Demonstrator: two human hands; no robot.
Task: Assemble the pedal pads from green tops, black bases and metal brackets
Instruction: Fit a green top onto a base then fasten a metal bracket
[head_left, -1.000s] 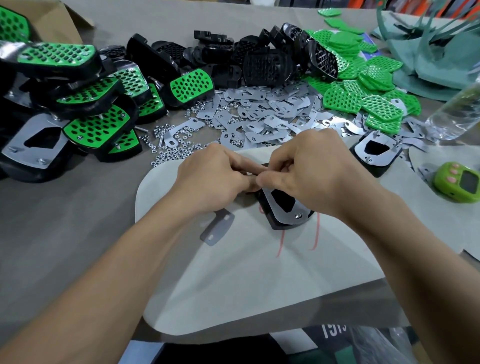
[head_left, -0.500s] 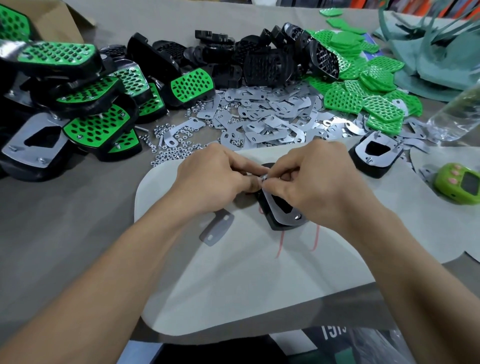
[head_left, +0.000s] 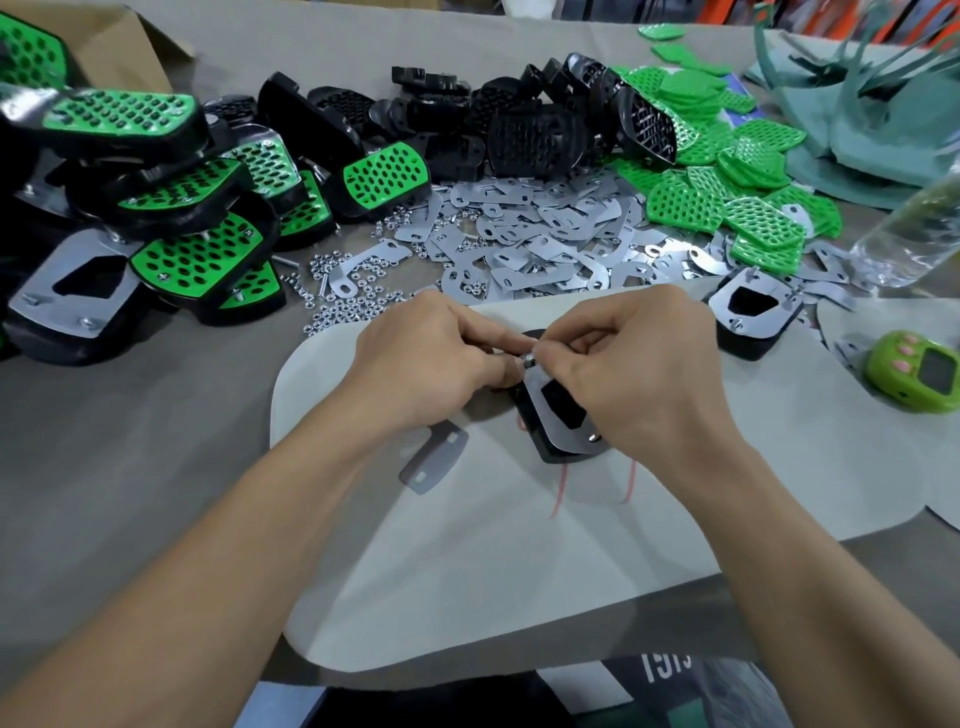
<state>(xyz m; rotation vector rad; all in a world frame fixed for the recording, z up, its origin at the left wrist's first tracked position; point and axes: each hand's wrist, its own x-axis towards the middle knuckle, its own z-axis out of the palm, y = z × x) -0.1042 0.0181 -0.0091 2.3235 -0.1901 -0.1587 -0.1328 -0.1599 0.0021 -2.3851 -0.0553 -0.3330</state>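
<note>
Partly beneath the hands (head_left: 434, 364) (head_left: 641, 364), pedal pad (head_left: 563, 423).

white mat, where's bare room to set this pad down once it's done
The near half of the white mat, below the red marks, is bare. So is the grey table left of the mat. Crowded: the loose bracket and held pedal pad mid-mat, nuts and brackets along the far edge, another pad at far right.

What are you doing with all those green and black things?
Someone is building a pedal pad on the white mat. The left hand holds the pad steady while the right hand pinches a small nut at the top of its bracket. Piles of finished pads sit on the left; loose brackets and green tops lie behind.
</note>
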